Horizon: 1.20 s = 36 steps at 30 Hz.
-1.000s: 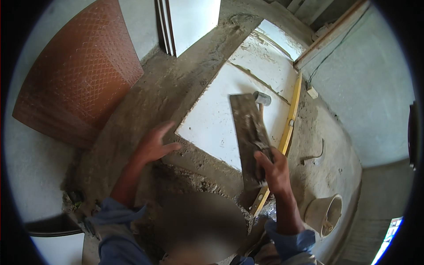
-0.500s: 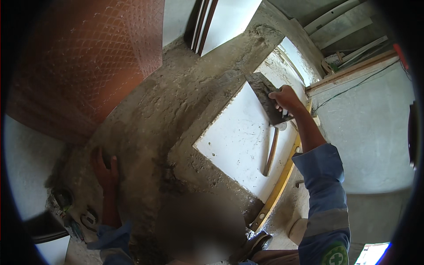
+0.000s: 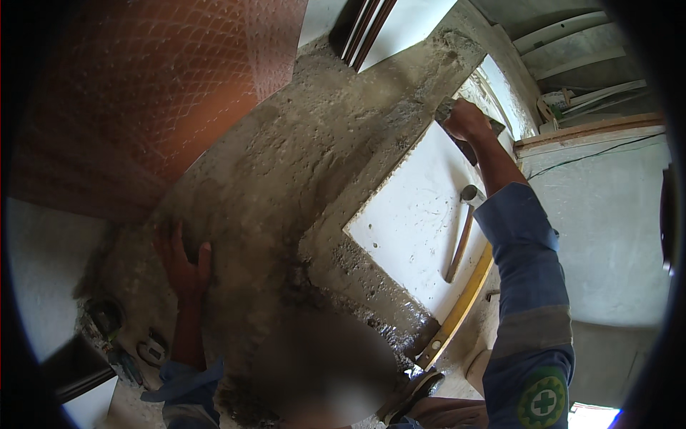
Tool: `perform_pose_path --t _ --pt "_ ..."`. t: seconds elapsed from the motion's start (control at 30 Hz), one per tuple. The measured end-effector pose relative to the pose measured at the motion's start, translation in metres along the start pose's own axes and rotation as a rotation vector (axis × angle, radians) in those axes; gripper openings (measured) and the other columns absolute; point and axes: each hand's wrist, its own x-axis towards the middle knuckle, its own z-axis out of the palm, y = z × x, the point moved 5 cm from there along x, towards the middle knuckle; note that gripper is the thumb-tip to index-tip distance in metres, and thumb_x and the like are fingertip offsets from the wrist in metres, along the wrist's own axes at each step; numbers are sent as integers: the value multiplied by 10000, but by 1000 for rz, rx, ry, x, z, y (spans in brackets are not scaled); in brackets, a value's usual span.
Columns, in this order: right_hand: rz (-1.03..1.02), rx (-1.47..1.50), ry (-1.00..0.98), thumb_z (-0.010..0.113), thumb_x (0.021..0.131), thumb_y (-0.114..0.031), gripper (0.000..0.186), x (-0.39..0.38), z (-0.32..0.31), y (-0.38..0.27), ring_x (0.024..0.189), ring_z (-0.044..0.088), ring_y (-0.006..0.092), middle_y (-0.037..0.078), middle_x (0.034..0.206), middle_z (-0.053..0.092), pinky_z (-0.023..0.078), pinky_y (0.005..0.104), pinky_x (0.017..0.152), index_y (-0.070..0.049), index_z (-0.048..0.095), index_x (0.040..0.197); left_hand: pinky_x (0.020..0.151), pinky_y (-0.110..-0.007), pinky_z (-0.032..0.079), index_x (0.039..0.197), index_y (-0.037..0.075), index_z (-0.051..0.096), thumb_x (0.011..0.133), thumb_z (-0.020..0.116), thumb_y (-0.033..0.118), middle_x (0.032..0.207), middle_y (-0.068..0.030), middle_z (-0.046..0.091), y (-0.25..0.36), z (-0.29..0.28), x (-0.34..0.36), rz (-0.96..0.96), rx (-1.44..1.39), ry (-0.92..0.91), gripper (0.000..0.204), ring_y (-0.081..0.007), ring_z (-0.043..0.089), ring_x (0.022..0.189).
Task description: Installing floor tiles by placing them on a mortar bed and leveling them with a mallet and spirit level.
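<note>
My right hand (image 3: 468,121) is wrapped round a flat plastering trowel (image 3: 472,154), partly hidden by the hand. The trowel is over the far corner of a white tile (image 3: 407,211) set beside wet grey mortar (image 3: 279,164). A mallet lies on the tile, its wooden handle (image 3: 459,244) pointing towards me and its pale round head (image 3: 471,194) close to my right sleeve. At the left, my left hand (image 3: 184,270) rests on the mortar with fingers spread, holding nothing.
A yellow spirit level (image 3: 463,293) runs along the tile's right side. Orange-brown patterned sheeting (image 3: 179,107) stands at far left, with white panels (image 3: 407,32) leaning beyond it. A tape measure (image 3: 152,350) and other tools lie at lower left. A low wall (image 3: 593,229) is on the right.
My right hand has carried the trowel farther off, towards the tile's far corner, and turned it. The whole view has shifted a little. My left hand stays spread on the mortar.
</note>
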Motion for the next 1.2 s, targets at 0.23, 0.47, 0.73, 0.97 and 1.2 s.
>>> perform_pose_path --t 0.23,0.47,0.73,0.97,1.2 --pt "-275 -17 -73 594 884 -141 308 -101 -19 -62 1039 698 374 252 1115 694 565 459 908 22 702 1123 1225 -602 132 1443 30 477 878 668 419 1521 -271 391 -8 -2 -8 9 22 41 713 -426 251 1493" --pt "-317 305 -60 617 775 -116 281 -213 -8 -100 951 708 413 272 970 709 569 489 861 61 681 983 1227 -593 136 1425 32 498 869 683 442 1511 -271 414 -3 3 -1 3 47 85 715 -418 260 1489" --pt "-378 266 -133 674 817 -218 297 -335 -13 -144 866 689 453 291 862 683 550 511 828 67 674 902 1228 -598 130 1404 42 528 874 656 484 1502 -239 439 -2 -5 -5 -72 62 69 702 -392 267 1489" --pt "-334 116 -1 691 900 -280 284 -375 -16 -65 900 700 410 202 939 704 546 524 788 -29 610 1005 1234 -583 125 1400 49 538 882 633 512 1515 -206 440 0 -5 -3 -85 102 33 701 -364 265 1495" --pt "-443 74 -140 664 908 -209 321 -375 50 -50 749 687 442 218 844 694 549 537 696 -35 466 1092 1234 -585 125 1402 60 532 892 633 518 1510 -200 445 -5 -2 -4 -95 160 49 693 -361 274 1490"
